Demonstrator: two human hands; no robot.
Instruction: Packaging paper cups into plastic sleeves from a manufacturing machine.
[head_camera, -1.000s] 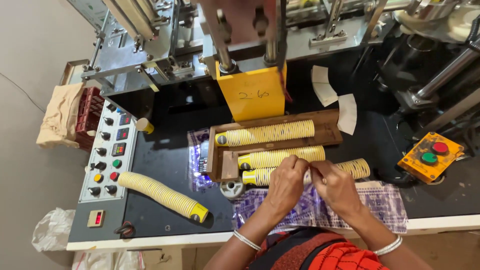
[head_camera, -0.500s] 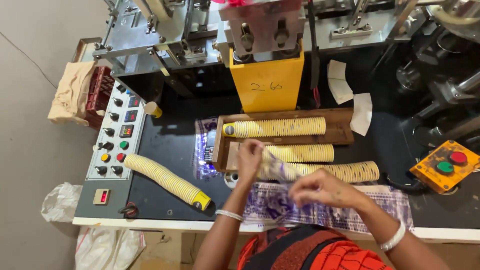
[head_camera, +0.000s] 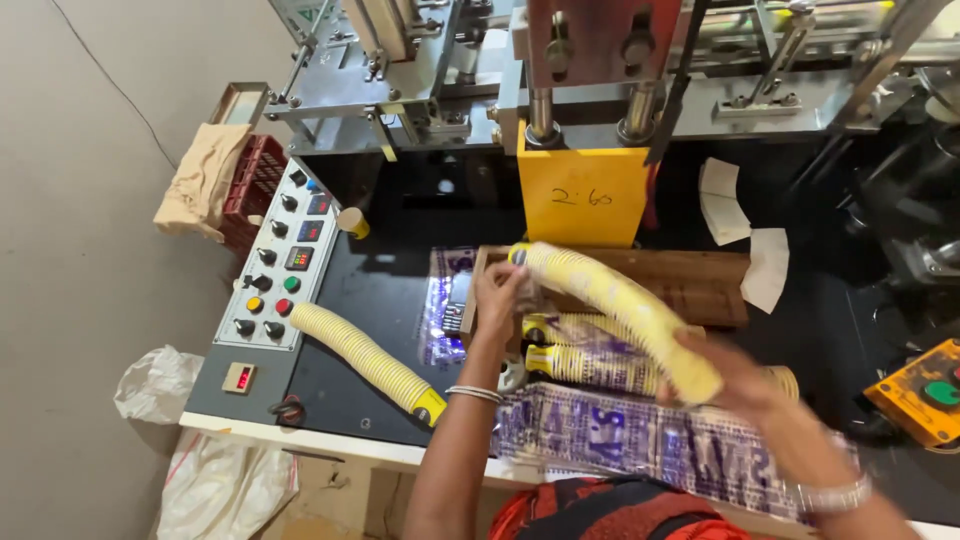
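A long stack of yellow paper cups (head_camera: 610, 295) is lifted at a slant over the wooden tray (head_camera: 705, 285). My left hand (head_camera: 498, 292) grips the stack's upper left end. My right hand (head_camera: 735, 385), blurred, holds its lower right end. Two more cup stacks (head_camera: 590, 365) lie in and beside the tray under the lifted one, partly wrapped in clear printed film. A pile of purple-printed plastic sleeves (head_camera: 640, 440) lies at the table's near edge, below my hands.
Another yellow cup stack (head_camera: 365, 355) lies loose on the black table at the left. A control panel (head_camera: 280, 270) with knobs and buttons sits further left. Behind are a yellow guard plate (head_camera: 585, 195) and machine frame, white paper blanks (head_camera: 725, 205), and an orange button box (head_camera: 925, 390) at right.
Both hands left the lower stack and sleeves near the front. They took hold of the top cup stack and raised it off the tray, tilted down to the right.
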